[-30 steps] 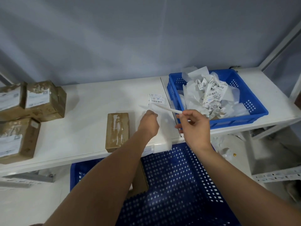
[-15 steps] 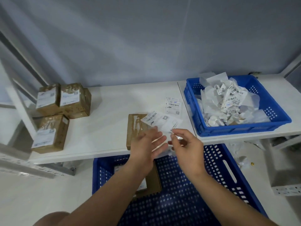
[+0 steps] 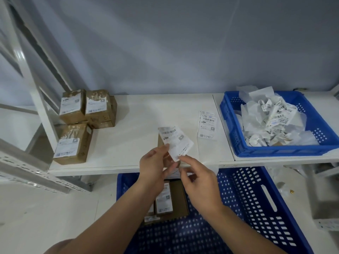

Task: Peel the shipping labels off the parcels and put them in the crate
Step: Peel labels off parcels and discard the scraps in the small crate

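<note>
Pinched at its lower edge by left hand (image 3: 153,163) and right hand (image 3: 199,178), close together above the shelf (image 3: 137,116): a peeled label (image 3: 175,142), over a bare brown parcel (image 3: 160,143) and well apart from the small crate (image 3: 275,153) of crumpled labels (image 3: 271,121). Liable to fold onto itself or cling to fingers, given exposed adhesive, before reaching the crate

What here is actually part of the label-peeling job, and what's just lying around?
Part of the job:
- peeled label, pinched by left hand and right hand
- labelled parcels at the left
- small blue crate of crumpled labels
- flat label stack
- big blue crate below holding parcels, probably

Just lying about:
- metal shelf frame
- scraps on the floor
</note>
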